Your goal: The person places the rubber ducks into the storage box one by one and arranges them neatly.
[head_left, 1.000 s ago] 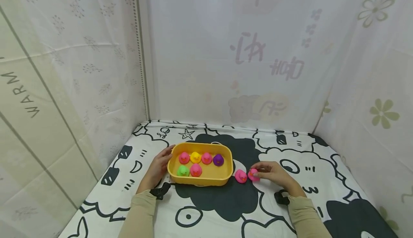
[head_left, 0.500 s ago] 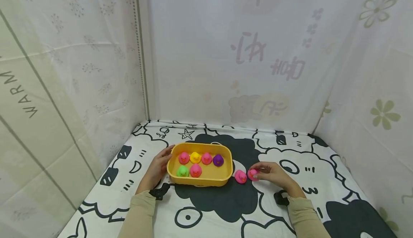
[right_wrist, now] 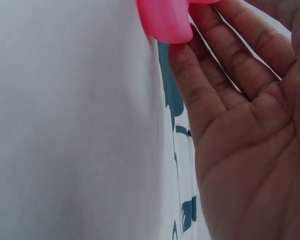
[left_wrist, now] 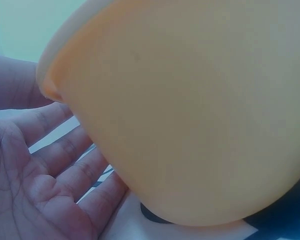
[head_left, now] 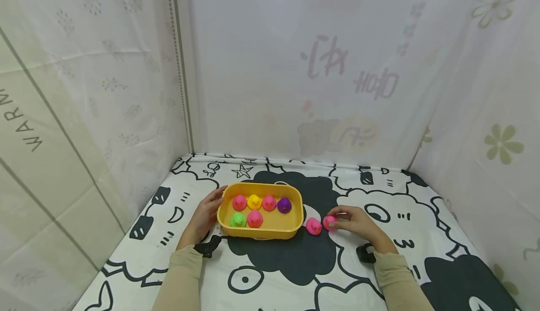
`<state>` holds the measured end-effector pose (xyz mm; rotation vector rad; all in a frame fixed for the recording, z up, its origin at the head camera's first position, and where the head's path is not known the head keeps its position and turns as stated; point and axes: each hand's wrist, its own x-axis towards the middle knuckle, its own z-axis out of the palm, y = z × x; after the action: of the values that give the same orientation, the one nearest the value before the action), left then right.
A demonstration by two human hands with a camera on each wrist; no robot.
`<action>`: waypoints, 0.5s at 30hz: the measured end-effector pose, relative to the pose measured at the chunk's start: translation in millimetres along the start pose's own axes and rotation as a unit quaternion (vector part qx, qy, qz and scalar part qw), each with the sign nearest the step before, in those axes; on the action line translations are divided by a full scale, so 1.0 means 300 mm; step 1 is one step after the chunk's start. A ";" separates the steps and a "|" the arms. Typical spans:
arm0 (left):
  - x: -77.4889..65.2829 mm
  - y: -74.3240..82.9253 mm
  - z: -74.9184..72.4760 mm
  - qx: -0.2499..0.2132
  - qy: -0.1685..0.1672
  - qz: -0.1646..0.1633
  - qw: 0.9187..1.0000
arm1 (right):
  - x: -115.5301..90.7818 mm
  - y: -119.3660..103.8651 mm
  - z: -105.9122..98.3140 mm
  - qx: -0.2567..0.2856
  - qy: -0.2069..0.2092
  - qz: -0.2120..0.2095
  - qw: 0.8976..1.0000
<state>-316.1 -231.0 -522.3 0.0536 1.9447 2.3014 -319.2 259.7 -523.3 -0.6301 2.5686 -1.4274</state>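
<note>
A yellow plastic tub (head_left: 261, 233) stands on the patterned cloth, its left end beside my left hand (head_left: 205, 215). In the left wrist view the fingers (left_wrist: 72, 145) lie fairly straight along the outer wall, with the uppermost at the rim. Inside the tub sit several small rubber ducks: pink ones, a yellow duck (head_left: 254, 202), a purple duck (head_left: 284, 205) and a green duck (head_left: 238, 219). To the right of the tub, my right hand (head_left: 356, 222) pinches a pink rubber duck (head_left: 329, 222) low over the cloth. Another pink duck (head_left: 313, 226) rests between it and the tub.
The black-and-white cartoon cloth (head_left: 291, 297) covers the table. Pale printed curtains (head_left: 261, 67) close off the back and both sides. A black wrist strap (head_left: 207, 246) sits on the left wrist, another (head_left: 365, 254) on the right.
The whole head view has shifted slightly upward over the scene. Both hands, the tub and the ducks keep practically the same places.
</note>
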 end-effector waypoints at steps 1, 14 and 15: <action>-0.002 -0.002 -0.001 -0.001 0.002 -0.002 1.000 | -0.001 0.001 0.001 0.001 -0.001 0.002 1.000; -0.001 -0.006 -0.005 -0.009 0.001 0.002 1.000 | -0.001 -0.003 -0.006 -0.032 0.011 -0.009 0.999; -0.001 -0.007 -0.005 -0.009 0.000 0.002 1.000 | -0.001 0.000 -0.006 -0.031 0.014 -0.010 0.999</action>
<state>-315.8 -232.1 -524.5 0.0552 1.9259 2.3209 -319.4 261.1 -522.3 -0.6491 2.6452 -1.3774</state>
